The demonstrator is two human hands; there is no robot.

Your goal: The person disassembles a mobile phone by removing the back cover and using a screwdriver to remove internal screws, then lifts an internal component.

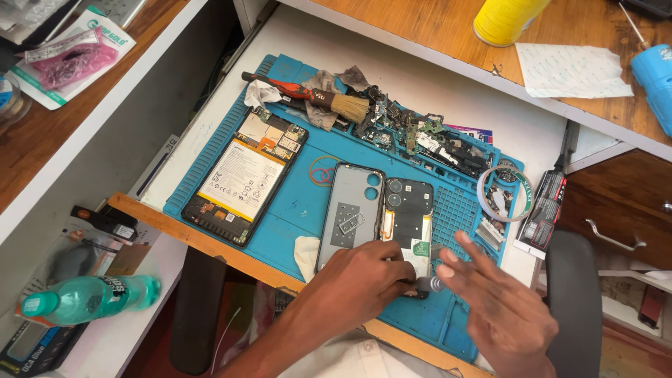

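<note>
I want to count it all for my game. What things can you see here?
mat: 1, blue, on the white pull-out shelf
opened phone: 1, black, mat's left
back cover: 1, grey, mat's middle
inner frame: 1, black, beside the cover
brush: 1, red handle, mat's top
small parts: a pile, mixed, top right
tape roll: 1, clear, right edge
bottle: 1, green, lower left
left hand: on the frame's lower end
right hand: fingers spread, blurred

On the mat [294, 203], the opened phone [245, 175] lies left of the back cover [350, 213], with the inner frame [408, 217] just right of that. Behind them lie the brush [315, 94] and a parts heap [420, 136]. The tape roll [505, 194] sits right. My left hand [357, 287] and right hand [500, 308] meet at the frame's near end.
</note>
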